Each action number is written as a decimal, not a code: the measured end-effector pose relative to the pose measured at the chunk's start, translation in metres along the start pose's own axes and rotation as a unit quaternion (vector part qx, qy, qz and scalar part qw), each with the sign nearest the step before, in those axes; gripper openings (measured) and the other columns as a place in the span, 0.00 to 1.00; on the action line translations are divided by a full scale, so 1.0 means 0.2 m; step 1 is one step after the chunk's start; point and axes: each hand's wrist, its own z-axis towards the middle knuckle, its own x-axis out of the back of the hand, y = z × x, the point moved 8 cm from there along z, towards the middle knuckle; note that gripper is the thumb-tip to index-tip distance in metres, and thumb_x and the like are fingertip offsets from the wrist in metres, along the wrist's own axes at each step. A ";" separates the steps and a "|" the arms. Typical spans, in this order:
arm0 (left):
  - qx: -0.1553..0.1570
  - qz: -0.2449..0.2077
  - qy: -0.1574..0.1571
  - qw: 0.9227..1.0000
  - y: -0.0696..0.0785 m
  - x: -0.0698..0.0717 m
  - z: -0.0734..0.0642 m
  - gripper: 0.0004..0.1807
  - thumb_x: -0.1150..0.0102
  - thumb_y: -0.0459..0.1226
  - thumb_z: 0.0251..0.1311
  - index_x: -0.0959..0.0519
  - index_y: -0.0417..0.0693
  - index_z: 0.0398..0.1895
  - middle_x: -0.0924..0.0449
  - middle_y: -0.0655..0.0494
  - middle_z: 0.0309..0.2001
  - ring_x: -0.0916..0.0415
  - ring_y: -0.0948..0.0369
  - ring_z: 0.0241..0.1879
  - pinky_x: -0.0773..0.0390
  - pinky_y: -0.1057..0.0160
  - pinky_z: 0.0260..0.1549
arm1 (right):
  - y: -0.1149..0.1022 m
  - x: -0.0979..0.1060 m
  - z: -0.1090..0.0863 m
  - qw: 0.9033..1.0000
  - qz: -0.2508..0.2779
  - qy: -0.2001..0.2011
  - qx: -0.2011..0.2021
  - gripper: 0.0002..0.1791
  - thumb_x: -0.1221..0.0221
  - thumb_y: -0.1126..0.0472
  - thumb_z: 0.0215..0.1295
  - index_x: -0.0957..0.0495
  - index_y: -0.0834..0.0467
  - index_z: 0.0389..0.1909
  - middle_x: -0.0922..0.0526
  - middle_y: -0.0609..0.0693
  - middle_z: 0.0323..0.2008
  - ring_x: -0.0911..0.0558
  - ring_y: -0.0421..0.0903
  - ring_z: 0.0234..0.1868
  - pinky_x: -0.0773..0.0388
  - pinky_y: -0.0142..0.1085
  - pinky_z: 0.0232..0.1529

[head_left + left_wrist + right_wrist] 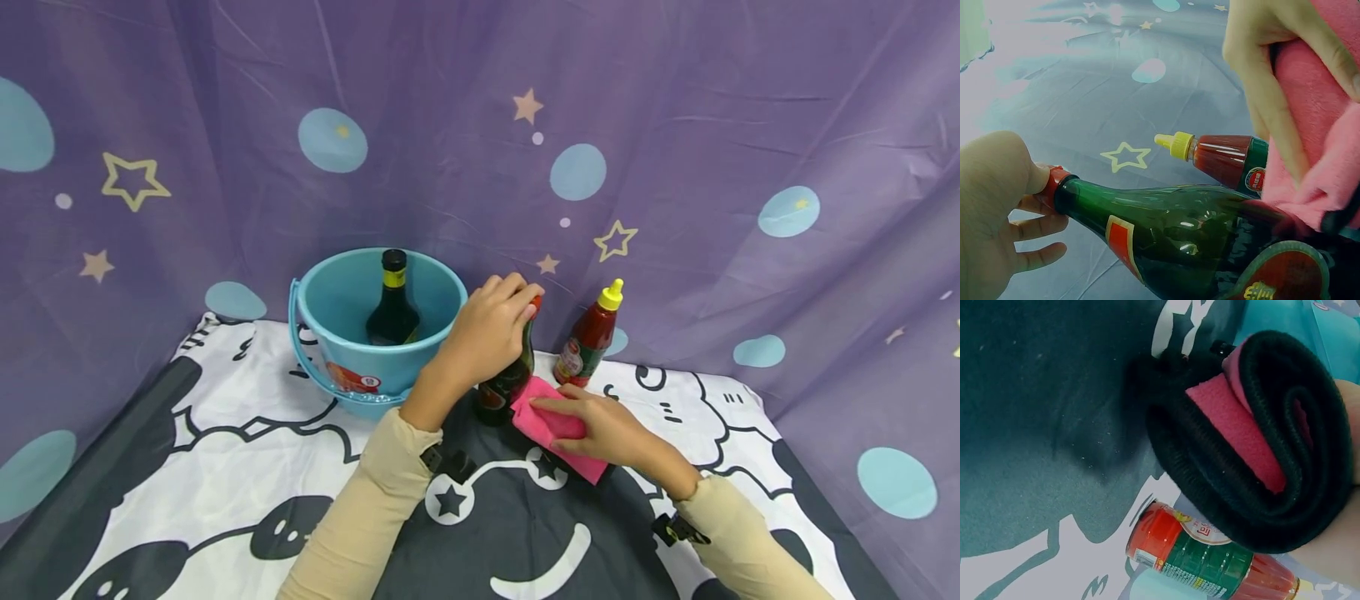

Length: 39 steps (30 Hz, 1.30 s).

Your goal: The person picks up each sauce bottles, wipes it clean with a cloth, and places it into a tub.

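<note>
My left hand (pixel 489 329) grips a dark green glass bottle by its red cap (pixel 1054 184), with thumb and fingers around the top. The bottle (pixel 1172 219) stands upright on the printed cloth in the head view, its label partly covered. In my right hand (pixel 606 427) is a folded pink towel (pixel 534 427), pressed against the bottle's lower right side. From the right wrist, the towel's black edging (pixel 1241 534) shows as thick folds that hide most of that hand. Just behind the towel stands a red sauce bottle (pixel 592 337) with a yellow nozzle cap.
A light blue bucket (pixel 375 367) with a handle stands left of the green bottle. Inside it is a dark bottle (pixel 393 312) with a black cap and yellow neck band. Behind everything hangs a purple star-patterned curtain (pixel 450 125), close to the bucket and the sauce bottle.
</note>
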 end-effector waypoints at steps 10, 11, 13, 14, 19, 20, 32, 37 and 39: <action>-0.005 0.000 0.002 1.000 0.02 -0.01 0.00 0.16 0.51 0.37 0.77 0.19 0.44 0.60 0.22 0.51 0.46 0.27 0.53 0.41 0.23 0.56 0.44 | 0.02 -0.05 -0.01 0.999 -0.032 -0.023 -0.004 0.35 0.26 0.54 0.56 0.23 0.41 0.67 0.21 0.59 0.62 0.15 0.52 0.45 0.16 0.49 0.43; -0.004 0.000 0.002 1.000 0.02 -0.01 -0.01 0.16 0.50 0.37 0.77 0.19 0.44 0.60 0.22 0.51 0.46 0.27 0.53 0.41 0.23 0.56 0.44 | 0.02 -0.05 -0.01 0.999 -0.031 -0.020 -0.002 0.35 0.26 0.54 0.56 0.23 0.41 0.67 0.21 0.59 0.61 0.15 0.52 0.46 0.16 0.49 0.44; -0.002 0.000 0.000 1.000 0.02 -0.01 -0.01 0.16 0.50 0.37 0.77 0.20 0.44 0.60 0.22 0.51 0.46 0.27 0.53 0.41 0.23 0.56 0.44 | 0.02 -0.04 -0.02 1.000 -0.028 -0.013 0.004 0.35 0.26 0.53 0.56 0.23 0.41 0.67 0.20 0.59 0.60 0.16 0.51 0.46 0.16 0.49 0.44; -0.002 -0.002 -0.002 1.000 0.02 -0.02 -0.01 0.16 0.51 0.37 0.77 0.20 0.44 0.60 0.22 0.50 0.46 0.27 0.53 0.41 0.23 0.57 0.44 | 0.02 -0.04 -0.02 1.000 -0.023 -0.012 0.005 0.35 0.26 0.53 0.57 0.23 0.41 0.67 0.20 0.58 0.60 0.16 0.51 0.46 0.16 0.48 0.44; -0.002 -0.011 -0.011 1.000 0.04 -0.03 -0.01 0.17 0.52 0.38 0.77 0.20 0.45 0.61 0.22 0.51 0.47 0.28 0.53 0.41 0.23 0.57 0.45 | 0.03 -0.04 -0.05 1.000 -0.006 -0.009 0.001 0.34 0.26 0.52 0.57 0.23 0.41 0.67 0.20 0.58 0.60 0.16 0.49 0.46 0.17 0.45 0.43; -0.002 -0.013 -0.012 1.000 0.04 -0.03 -0.01 0.17 0.52 0.38 0.77 0.20 0.45 0.61 0.22 0.51 0.47 0.28 0.53 0.42 0.23 0.57 0.45 | 0.04 -0.04 -0.05 1.000 -0.003 -0.008 -0.001 0.34 0.26 0.53 0.57 0.23 0.41 0.67 0.21 0.59 0.61 0.16 0.49 0.46 0.17 0.45 0.43; -0.003 -0.015 0.009 1.000 -0.01 0.00 0.02 0.16 0.48 0.34 0.75 0.19 0.46 0.60 0.20 0.51 0.50 0.26 0.53 0.45 0.22 0.57 0.49 | 0.05 0.21 -0.04 0.998 0.017 0.060 0.003 0.35 0.25 0.54 0.56 0.22 0.45 0.67 0.20 0.54 0.55 0.21 0.41 0.37 0.22 0.33 0.32; 0.000 -0.034 0.011 0.999 -0.03 0.00 0.01 0.16 0.47 0.34 0.74 0.19 0.46 0.60 0.20 0.51 0.51 0.26 0.53 0.46 0.22 0.56 0.51 | 0.04 0.35 -0.05 0.993 0.038 0.110 0.001 0.37 0.24 0.57 0.54 0.23 0.46 0.67 0.21 0.55 0.55 0.22 0.42 0.37 0.21 0.30 0.30; 0.001 -0.037 0.010 0.999 -0.03 0.00 0.01 0.16 0.47 0.34 0.74 0.19 0.46 0.60 0.20 0.51 0.51 0.26 0.53 0.46 0.22 0.56 0.50 | 0.02 0.41 -0.06 0.988 0.052 0.142 0.008 0.38 0.23 0.58 0.53 0.23 0.46 0.67 0.21 0.54 0.55 0.22 0.43 0.37 0.21 0.30 0.30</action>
